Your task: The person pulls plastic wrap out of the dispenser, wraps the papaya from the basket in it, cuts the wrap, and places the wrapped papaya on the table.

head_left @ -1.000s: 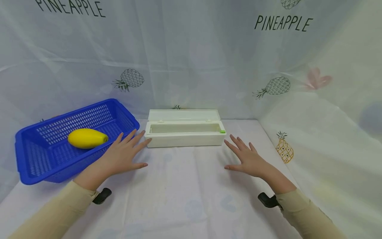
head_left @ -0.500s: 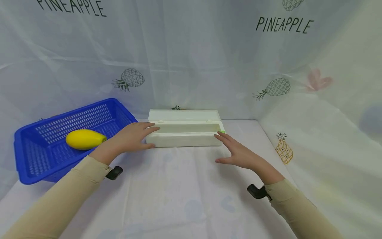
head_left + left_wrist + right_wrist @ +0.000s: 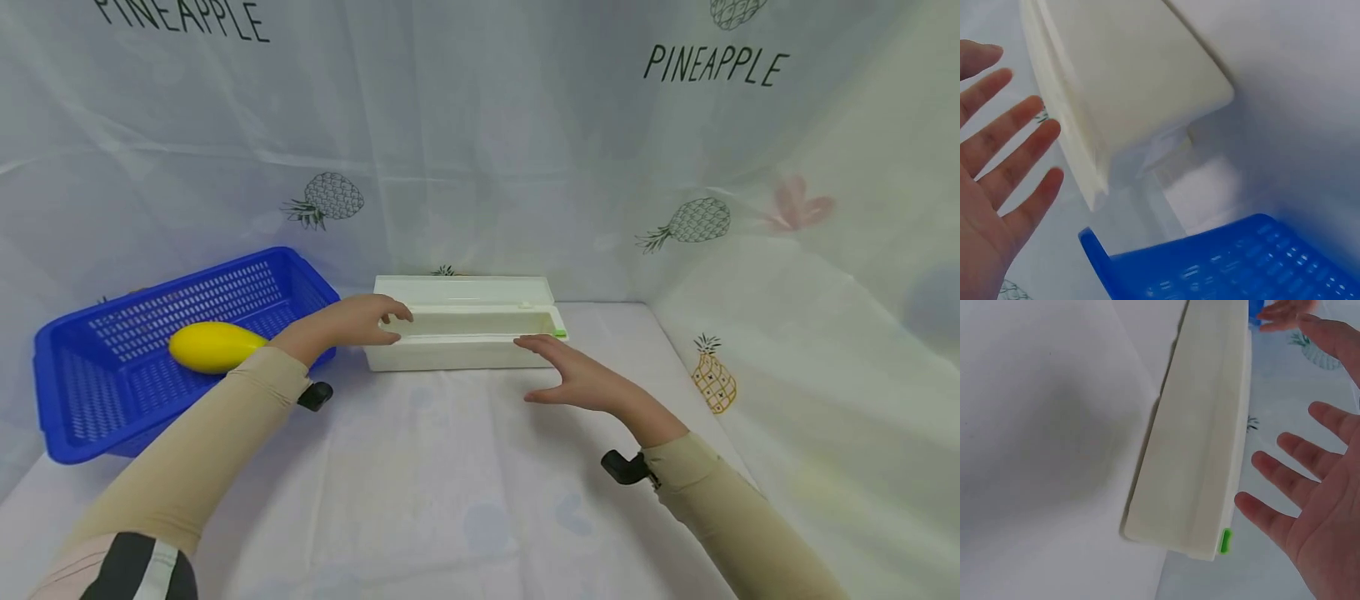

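A long white box (image 3: 457,354) stands at the back of the table, its lid (image 3: 465,289) raised on the far side and a green tab (image 3: 559,333) at its right end. My left hand (image 3: 352,321) hovers over the box's left end, fingers loosely bent and thumb apart. In the left wrist view its fingers (image 3: 1022,156) are spread beside the box. My right hand (image 3: 588,382) is at the front right of the box, fingers extended toward it, thumb lower. Nothing is between the fingers of this hand (image 3: 1329,494) in the right wrist view.
A blue perforated basket (image 3: 67,392) sits at the left, close to my left forearm. In it lies a smooth yellow oblong thing (image 3: 213,347), partly covered by that arm. A pineapple-print cloth (image 3: 480,167) hangs behind the table, with more cloth along the right.
My left hand has moved right and away from me, from the basket's edge to over the box's left end, its fingers bending. My right hand has shifted left toward the box.
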Action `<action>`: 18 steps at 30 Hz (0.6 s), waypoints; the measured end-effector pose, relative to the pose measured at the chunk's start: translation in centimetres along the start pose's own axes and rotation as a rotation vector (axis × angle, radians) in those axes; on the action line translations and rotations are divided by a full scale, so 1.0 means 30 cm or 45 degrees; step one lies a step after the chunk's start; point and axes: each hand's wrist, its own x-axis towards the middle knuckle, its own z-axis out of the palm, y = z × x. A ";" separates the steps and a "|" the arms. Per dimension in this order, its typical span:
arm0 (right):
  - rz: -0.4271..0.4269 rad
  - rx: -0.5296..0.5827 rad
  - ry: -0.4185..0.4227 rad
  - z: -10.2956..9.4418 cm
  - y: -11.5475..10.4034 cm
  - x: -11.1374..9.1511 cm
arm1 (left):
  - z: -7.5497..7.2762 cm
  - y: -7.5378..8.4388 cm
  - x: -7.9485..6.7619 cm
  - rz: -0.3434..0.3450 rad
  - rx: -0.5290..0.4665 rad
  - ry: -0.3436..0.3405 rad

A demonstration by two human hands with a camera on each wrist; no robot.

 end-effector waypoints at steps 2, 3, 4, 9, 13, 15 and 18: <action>-0.005 0.014 -0.011 0.004 -0.002 0.009 | -0.003 -0.011 0.023 -0.010 -0.063 -0.025; -0.007 0.019 -0.014 0.006 -0.002 0.013 | -0.006 -0.015 0.033 -0.017 -0.089 -0.040; -0.008 0.024 -0.017 0.008 -0.002 0.017 | -0.008 -0.017 0.043 -0.022 -0.108 -0.053; -0.019 0.025 -0.024 0.019 0.004 0.043 | -0.016 -0.013 0.076 -0.023 -0.101 -0.112; -0.017 0.032 -0.024 0.021 0.007 0.067 | -0.024 -0.005 0.092 -0.080 -0.109 -0.168; -0.015 0.037 -0.025 0.018 0.007 0.080 | -0.027 -0.010 0.099 -0.112 -0.119 -0.186; -0.026 0.049 -0.017 0.006 0.008 0.106 | -0.031 -0.023 0.111 -0.129 -0.110 -0.190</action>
